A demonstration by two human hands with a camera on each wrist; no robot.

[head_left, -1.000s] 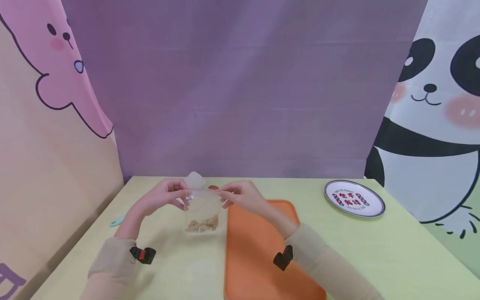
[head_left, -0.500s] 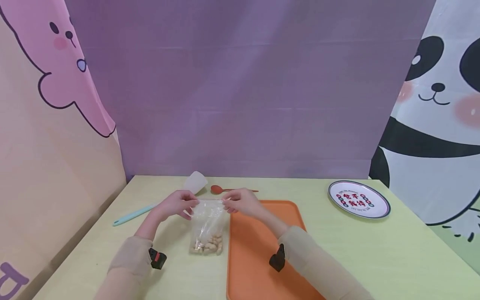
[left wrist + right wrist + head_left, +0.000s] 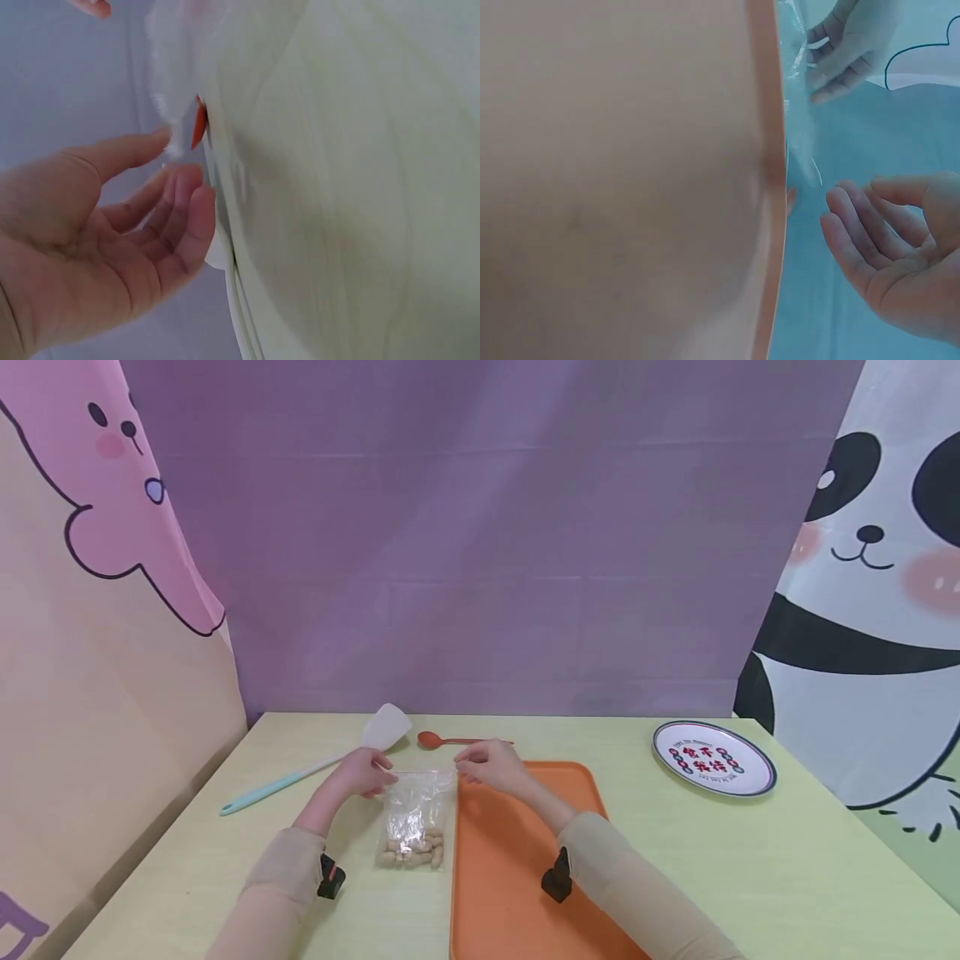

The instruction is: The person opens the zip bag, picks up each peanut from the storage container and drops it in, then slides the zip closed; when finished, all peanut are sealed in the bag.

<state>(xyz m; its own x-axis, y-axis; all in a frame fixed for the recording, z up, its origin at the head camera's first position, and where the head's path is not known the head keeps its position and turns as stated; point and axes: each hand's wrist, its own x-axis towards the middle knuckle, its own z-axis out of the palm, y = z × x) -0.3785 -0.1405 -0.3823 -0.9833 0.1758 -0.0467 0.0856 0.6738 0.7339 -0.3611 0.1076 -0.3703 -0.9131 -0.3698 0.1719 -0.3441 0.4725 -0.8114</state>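
Note:
A clear zip bag (image 3: 420, 797) lies on the table with several peanuts in their shells (image 3: 414, 853) gathered at its near end. My left hand (image 3: 362, 772) is at the bag's upper left corner; in the left wrist view its thumb tip is right at the plastic, with a gap between thumb and fingers. Past the upper right corner is my right hand (image 3: 491, 766), over the tray's far left corner. The right wrist view shows this right hand (image 3: 900, 255) with loosely bent fingers, apart from the bag (image 3: 799, 97) and holding nothing.
An orange tray (image 3: 517, 868) lies directly right of the bag. Behind the hands are a red spoon (image 3: 431, 740) and a spatula (image 3: 386, 727) with a white blade and light-blue handle. A patterned plate (image 3: 715, 758) stands at the back right.
The bag has come down from mid-air to lie on the table. Both hands have lowered with it and drawn away from its upper corners, letting go. The spatula and spoon show more fully.

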